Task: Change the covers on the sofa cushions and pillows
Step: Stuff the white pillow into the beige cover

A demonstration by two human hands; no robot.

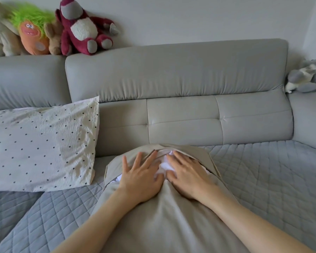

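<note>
Lying under left hand (140,178), right hand (187,177): cushion (164,216).

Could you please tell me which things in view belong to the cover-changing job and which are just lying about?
Job: beige fabric cushion cover; white inner cushion showing at its opening; left hand and right hand pressing there; dotted white pillow.

Lying about: maroon plush bear; green-haired orange plush toy; grey plush rabbit.
</note>
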